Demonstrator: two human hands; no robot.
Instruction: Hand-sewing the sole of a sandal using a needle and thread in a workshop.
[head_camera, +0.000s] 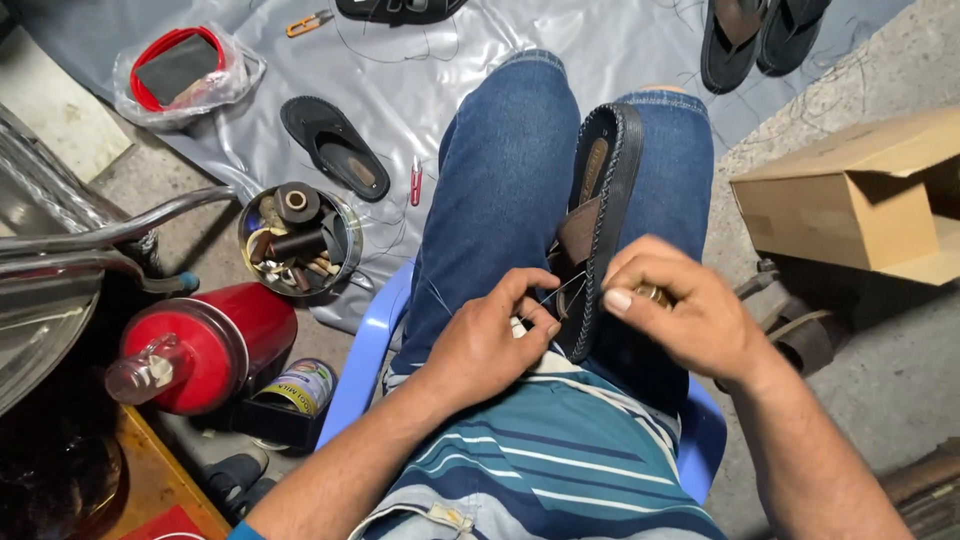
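Note:
A dark sandal with a stitched sole edge and brown strap stands on its side, clamped between my knees in blue jeans. My left hand pinches a thin thread that runs to the sandal's edge. My right hand rests against the sole's right side with its fingers curled around a small brass-coloured tool, mostly hidden. I sit on a blue plastic chair.
A round tin of spools and tools, a red cylinder and a small can lie at left. A loose black sandal, red clippers and a bagged red item lie on grey sheeting. A cardboard box stands at right.

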